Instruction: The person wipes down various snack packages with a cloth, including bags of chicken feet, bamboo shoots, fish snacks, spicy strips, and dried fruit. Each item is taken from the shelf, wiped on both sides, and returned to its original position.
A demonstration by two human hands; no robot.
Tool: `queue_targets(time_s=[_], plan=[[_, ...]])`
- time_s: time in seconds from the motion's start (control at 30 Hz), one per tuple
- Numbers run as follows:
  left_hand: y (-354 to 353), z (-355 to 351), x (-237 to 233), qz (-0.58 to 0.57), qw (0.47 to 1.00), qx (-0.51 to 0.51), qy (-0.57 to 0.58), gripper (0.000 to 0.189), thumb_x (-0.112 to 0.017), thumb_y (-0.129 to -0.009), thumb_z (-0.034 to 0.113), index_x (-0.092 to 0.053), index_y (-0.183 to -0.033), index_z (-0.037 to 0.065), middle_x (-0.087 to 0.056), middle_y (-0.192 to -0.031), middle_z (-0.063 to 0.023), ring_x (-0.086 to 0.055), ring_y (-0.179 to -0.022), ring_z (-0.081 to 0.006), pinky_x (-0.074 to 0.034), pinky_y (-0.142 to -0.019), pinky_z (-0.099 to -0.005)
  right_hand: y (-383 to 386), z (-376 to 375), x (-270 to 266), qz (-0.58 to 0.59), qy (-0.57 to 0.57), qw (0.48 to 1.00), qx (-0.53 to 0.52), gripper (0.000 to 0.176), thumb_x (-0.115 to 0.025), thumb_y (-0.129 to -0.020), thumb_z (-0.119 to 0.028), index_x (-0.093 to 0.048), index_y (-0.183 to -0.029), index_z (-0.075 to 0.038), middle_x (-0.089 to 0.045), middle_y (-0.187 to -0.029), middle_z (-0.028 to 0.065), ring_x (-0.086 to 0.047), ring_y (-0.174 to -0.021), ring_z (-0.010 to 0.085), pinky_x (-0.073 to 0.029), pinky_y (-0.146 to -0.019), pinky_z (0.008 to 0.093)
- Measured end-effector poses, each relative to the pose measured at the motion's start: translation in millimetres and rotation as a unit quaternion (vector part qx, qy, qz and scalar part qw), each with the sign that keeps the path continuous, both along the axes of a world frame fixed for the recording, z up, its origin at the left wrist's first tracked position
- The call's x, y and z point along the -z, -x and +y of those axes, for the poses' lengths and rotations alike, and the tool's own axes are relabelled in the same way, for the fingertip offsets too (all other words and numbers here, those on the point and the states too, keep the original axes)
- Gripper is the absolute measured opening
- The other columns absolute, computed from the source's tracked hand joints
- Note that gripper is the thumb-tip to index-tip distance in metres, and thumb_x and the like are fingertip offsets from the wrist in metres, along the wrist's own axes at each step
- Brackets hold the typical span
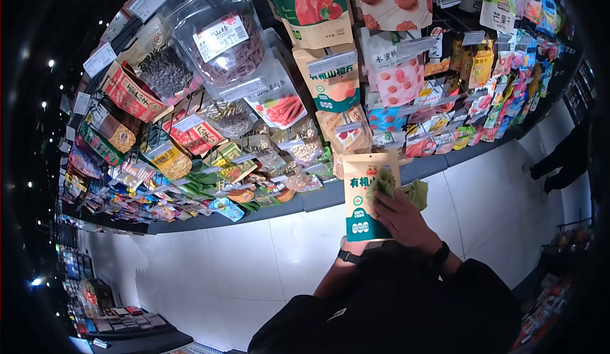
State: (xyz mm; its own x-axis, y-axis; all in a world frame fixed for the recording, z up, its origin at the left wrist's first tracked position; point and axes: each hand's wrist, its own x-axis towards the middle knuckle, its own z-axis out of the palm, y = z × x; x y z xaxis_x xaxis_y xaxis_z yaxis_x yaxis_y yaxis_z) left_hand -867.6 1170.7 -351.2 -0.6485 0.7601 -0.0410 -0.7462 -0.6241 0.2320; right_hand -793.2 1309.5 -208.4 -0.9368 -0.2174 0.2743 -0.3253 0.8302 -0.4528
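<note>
A cream and teal snack pouch (359,192) with a hanging hole at its top is held upright, front side showing, in front of my body. My left hand (354,246) is at the pouch's lower edge, mostly behind it, and its fingers are hidden. My right hand (400,217) presses a crumpled green cloth (416,194) against the right part of the pouch's front. Part of the cloth sticks out past the pouch's right edge.
Hanging snack bags, among them a clear bag of dark dried fruit (232,65), fill the curved display rack beyond my hands. A dark base ledge (305,200) borders the pale tiled floor (248,258). Another person's dark-clothed legs (569,157) are at the right.
</note>
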Motion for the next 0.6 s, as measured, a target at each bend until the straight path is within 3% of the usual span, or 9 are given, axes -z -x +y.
queue_targets(time_s=[0.03, 0.13, 0.23, 0.37, 0.43, 0.47, 0.5, 0.57, 0.6], plan=[[1.4, 1.6, -3.2, -0.008, 1.000, 0.003, -0.003, 0.056, -0.030, -0.108, 0.038, -0.028, -0.152, 0.003, -0.042, -0.149, -0.0214, -0.046, -0.135, -0.0342, -0.041, -0.112, -0.0480, 2.7, -3.2, -2.2, -0.001, 0.000, 1.000, 0.004, 0.040, -0.059, -0.094, -0.019, -0.060, -0.133, -0.010, -0.050, -0.145, 0.0107, -0.050, -0.121, 0.0426, -0.042, -0.105, 0.0491], [8.8, 9.9, -10.5, -0.023, 1.000, 0.009, -0.009, 0.056, -0.030, -0.108, 0.037, -0.028, -0.152, 0.004, -0.042, -0.149, -0.0213, -0.046, -0.135, -0.0339, -0.041, -0.112, -0.0477, 11.7, -9.2, -8.0, 0.027, 0.056, 0.983, -0.174, 0.034, -0.062, -0.091, -0.019, -0.064, -0.124, -0.012, -0.056, -0.138, 0.0060, -0.055, -0.118, 0.0346, -0.044, -0.104, 0.0458], [10.4, 15.4, -15.4, -0.033, 0.999, 0.013, -0.010, 0.055, -0.029, -0.108, 0.036, -0.028, -0.152, 0.004, -0.042, -0.149, -0.0212, -0.046, -0.135, -0.0336, -0.041, -0.112, -0.0473, 13.2, -14.5, 0.7, 0.075, 0.061, 0.974, -0.205, 0.031, -0.062, -0.091, -0.021, -0.066, -0.120, -0.012, -0.058, -0.135, 0.0046, -0.056, -0.115, 0.0303, -0.044, -0.102, 0.0448], [12.5, 16.7, -21.1, -0.038, 0.999, 0.016, -0.010, 0.054, -0.029, -0.108, 0.035, -0.029, -0.152, 0.004, -0.042, -0.149, -0.0211, -0.046, -0.134, -0.0331, -0.041, -0.112, -0.0468, 26.4, 1.7, 0.8, 0.049, 0.040, 0.985, -0.163, 0.029, -0.061, -0.092, -0.023, -0.068, -0.118, -0.013, -0.060, -0.134, 0.0037, -0.056, -0.116, 0.0286, -0.045, -0.101, 0.0435], [11.9, 16.7, -23.0, -0.041, 0.999, 0.015, -0.010, 0.053, -0.029, -0.108, 0.035, -0.029, -0.152, 0.004, -0.042, -0.149, -0.0211, -0.046, -0.134, -0.0329, -0.041, -0.112, -0.0466, 33.3, 10.4, 4.9, 0.026, 0.028, 0.999, -0.030, 0.028, -0.061, -0.092, -0.025, -0.071, -0.115, -0.014, -0.062, -0.132, 0.0038, -0.057, -0.115, 0.0292, -0.045, -0.101, 0.0420], [13.8, 16.3, -24.3, -0.046, 0.999, 0.014, -0.013, 0.053, -0.029, -0.108, 0.034, -0.029, -0.152, 0.004, -0.042, -0.149, -0.0211, -0.046, -0.134, -0.0328, -0.042, -0.112, -0.0464, 35.1, 10.1, 5.2, 0.038, 0.029, 0.999, -0.020, 0.027, -0.061, -0.092, -0.026, -0.072, -0.114, -0.014, -0.064, -0.128, 0.0035, -0.058, -0.111, 0.0286, -0.045, -0.100, 0.0408], [16.9, 15.0, -26.2, -0.046, 0.999, 0.010, -0.016, 0.053, -0.028, -0.108, 0.034, -0.029, -0.152, 0.004, -0.042, -0.149, -0.0210, -0.046, -0.134, -0.0327, -0.042, -0.112, -0.0463, 35.2, 6.0, 5.5, 0.039, 0.029, 0.999, -0.024, 0.027, -0.061, -0.092, -0.026, -0.072, -0.114, -0.014, -0.064, -0.128, 0.0035, -0.058, -0.111, 0.0286, -0.045, -0.100, 0.0408], [20.0, 10.7, -29.4, -0.044, 0.999, -0.002, -0.019, 0.052, -0.028, -0.109, 0.033, -0.029, -0.152, 0.004, -0.042, -0.149, -0.0210, -0.046, -0.134, -0.0325, -0.042, -0.112, -0.0461, 27.5, -9.3, 7.1, 0.038, 0.067, 0.988, -0.134, 0.027, -0.061, -0.093, -0.025, -0.072, -0.114, -0.014, -0.065, -0.127, 0.0024, -0.059, -0.109, 0.0265, -0.045, -0.100, 0.0407], [22.5, 8.3, -30.3, -0.048, 0.999, -0.007, -0.022, 0.052, -0.028, -0.109, 0.033, -0.029, -0.152, 0.004, -0.042, -0.149, -0.0210, -0.046, -0.134, -0.0324, -0.042, -0.112, -0.0460, 24.9, -13.7, 0.1, 0.010, 0.039, 0.982, -0.182, 0.025, -0.062, -0.093, -0.025, -0.071, -0.113, -0.013, -0.066, -0.125, 0.0015, -0.059, -0.116, 0.0229, -0.044, -0.103, 0.0399]])
